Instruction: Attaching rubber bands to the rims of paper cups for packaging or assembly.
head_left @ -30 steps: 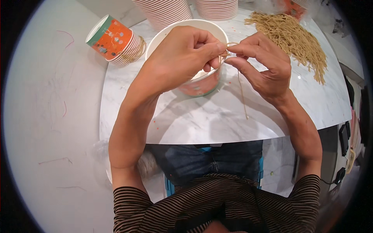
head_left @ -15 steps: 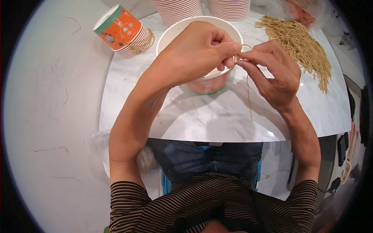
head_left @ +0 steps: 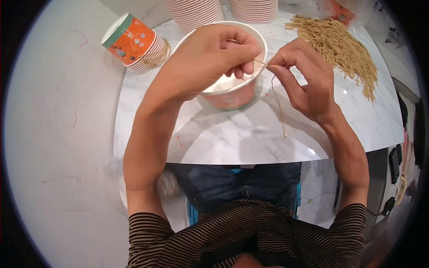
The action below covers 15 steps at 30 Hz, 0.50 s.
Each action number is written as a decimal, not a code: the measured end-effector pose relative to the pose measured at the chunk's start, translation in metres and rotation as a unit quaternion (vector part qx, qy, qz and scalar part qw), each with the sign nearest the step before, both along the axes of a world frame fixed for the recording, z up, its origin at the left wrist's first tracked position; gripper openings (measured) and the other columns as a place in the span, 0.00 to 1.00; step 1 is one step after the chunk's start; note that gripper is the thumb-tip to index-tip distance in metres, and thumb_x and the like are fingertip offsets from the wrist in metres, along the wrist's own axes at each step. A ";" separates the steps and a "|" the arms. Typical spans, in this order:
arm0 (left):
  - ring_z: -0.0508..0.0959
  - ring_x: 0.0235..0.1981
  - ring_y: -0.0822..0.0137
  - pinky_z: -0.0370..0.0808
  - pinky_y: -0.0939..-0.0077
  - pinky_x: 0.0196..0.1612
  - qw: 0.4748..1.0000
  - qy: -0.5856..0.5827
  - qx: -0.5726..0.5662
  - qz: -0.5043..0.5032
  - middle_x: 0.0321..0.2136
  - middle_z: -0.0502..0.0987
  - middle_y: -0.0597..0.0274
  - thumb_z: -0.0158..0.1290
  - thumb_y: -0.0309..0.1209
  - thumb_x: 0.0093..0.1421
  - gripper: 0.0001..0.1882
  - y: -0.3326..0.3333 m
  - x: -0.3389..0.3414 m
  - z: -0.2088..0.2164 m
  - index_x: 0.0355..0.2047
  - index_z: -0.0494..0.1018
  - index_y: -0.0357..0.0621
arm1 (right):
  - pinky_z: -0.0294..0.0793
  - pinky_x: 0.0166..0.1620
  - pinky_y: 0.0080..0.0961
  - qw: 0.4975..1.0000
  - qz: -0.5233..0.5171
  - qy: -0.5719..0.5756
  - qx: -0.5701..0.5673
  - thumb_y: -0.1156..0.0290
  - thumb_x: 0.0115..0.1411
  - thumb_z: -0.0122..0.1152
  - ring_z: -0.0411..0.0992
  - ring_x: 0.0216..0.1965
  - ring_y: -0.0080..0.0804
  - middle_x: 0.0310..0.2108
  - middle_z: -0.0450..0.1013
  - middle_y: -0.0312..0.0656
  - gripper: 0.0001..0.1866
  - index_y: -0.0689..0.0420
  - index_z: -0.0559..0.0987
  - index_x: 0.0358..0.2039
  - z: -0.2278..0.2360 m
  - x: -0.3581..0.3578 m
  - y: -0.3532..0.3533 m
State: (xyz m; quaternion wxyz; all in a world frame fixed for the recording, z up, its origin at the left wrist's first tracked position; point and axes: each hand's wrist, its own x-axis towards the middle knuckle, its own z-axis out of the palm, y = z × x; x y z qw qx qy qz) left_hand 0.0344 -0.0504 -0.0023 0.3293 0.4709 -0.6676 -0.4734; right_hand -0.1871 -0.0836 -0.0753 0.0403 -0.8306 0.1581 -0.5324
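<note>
A thin tan cord runs between my two hands, and one loose end dangles over the table. My left hand pinches the cord above a large paper bucket, its fingers closed. Just beyond the rim, my right hand holds the same cord between thumb and forefinger. The white-lined bucket has an orange and green outside and stands upright beneath my left hand. My left hand and wrist hide part of its rim. Whether the cord passes through the bucket's rim, I cannot tell.
A pile of tan cords lies at the back right. Tall stacks of white-rimmed paper buckets stand at the back. Farther left, a tilted stack of orange and green cups has cord around it. The marble-patterned table has a curved edge.
My hands have moved apart, stretching a short length of cord between them. My left hand has shifted left. The whole view has also moved slightly.
</note>
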 end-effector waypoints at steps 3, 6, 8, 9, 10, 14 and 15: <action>0.75 0.27 0.79 0.73 0.86 0.33 0.998 0.053 0.024 0.000 0.29 0.80 0.64 0.59 0.32 0.68 0.12 0.001 0.004 0.004 0.44 0.77 0.36 | 0.73 0.30 0.27 0.999 0.027 -0.003 0.043 0.82 0.56 0.71 0.75 0.28 0.32 0.29 0.74 0.42 0.07 0.62 0.80 0.33 -0.001 -0.003 -0.001; 0.78 0.30 0.75 0.76 0.82 0.39 0.996 0.091 0.018 -0.014 0.36 0.84 0.56 0.61 0.29 0.66 0.14 0.000 0.008 0.002 0.47 0.75 0.34 | 0.73 0.30 0.26 0.996 0.052 -0.005 0.069 0.82 0.56 0.70 0.75 0.28 0.31 0.29 0.74 0.42 0.07 0.62 0.79 0.33 -0.001 -0.004 0.000; 0.80 0.33 0.74 0.78 0.80 0.42 0.995 0.101 0.003 -0.016 0.39 0.85 0.52 0.62 0.28 0.65 0.15 0.004 0.010 0.000 0.48 0.74 0.34 | 0.73 0.30 0.26 0.995 0.068 -0.009 0.074 0.82 0.57 0.70 0.75 0.28 0.31 0.29 0.74 0.41 0.07 0.62 0.79 0.33 -0.002 -0.003 0.000; 0.82 0.38 0.71 0.79 0.78 0.46 0.994 0.109 0.007 -0.014 0.42 0.85 0.50 0.62 0.25 0.65 0.15 0.005 0.011 -0.001 0.50 0.73 0.34 | 0.73 0.30 0.25 0.994 0.068 -0.011 0.079 0.82 0.57 0.70 0.75 0.28 0.31 0.29 0.74 0.41 0.07 0.62 0.79 0.33 -0.003 -0.002 0.000; 0.84 0.42 0.68 0.80 0.76 0.50 0.993 0.118 0.010 -0.011 0.45 0.85 0.47 0.62 0.23 0.64 0.17 0.007 0.011 -0.002 0.51 0.73 0.34 | 0.73 0.30 0.25 0.994 0.069 -0.013 0.084 0.82 0.57 0.70 0.75 0.28 0.30 0.29 0.74 0.41 0.06 0.62 0.80 0.33 -0.004 -0.002 0.000; 0.84 0.49 0.66 0.80 0.74 0.55 0.993 0.117 -0.008 -0.008 0.46 0.85 0.46 0.62 0.20 0.63 0.19 0.010 0.005 -0.005 0.53 0.72 0.34 | 0.73 0.30 0.25 0.994 0.062 -0.023 0.092 0.81 0.58 0.70 0.75 0.28 0.30 0.29 0.74 0.41 0.06 0.63 0.80 0.33 -0.007 -0.001 0.000; 0.84 0.49 0.66 0.80 0.75 0.54 0.996 0.078 -0.033 0.009 0.46 0.85 0.46 0.62 0.20 0.63 0.20 0.013 0.002 -0.005 0.54 0.72 0.33 | 0.73 0.30 0.25 0.993 0.058 -0.022 0.103 0.80 0.58 0.70 0.75 0.28 0.30 0.29 0.75 0.41 0.05 0.63 0.80 0.33 -0.007 0.000 0.000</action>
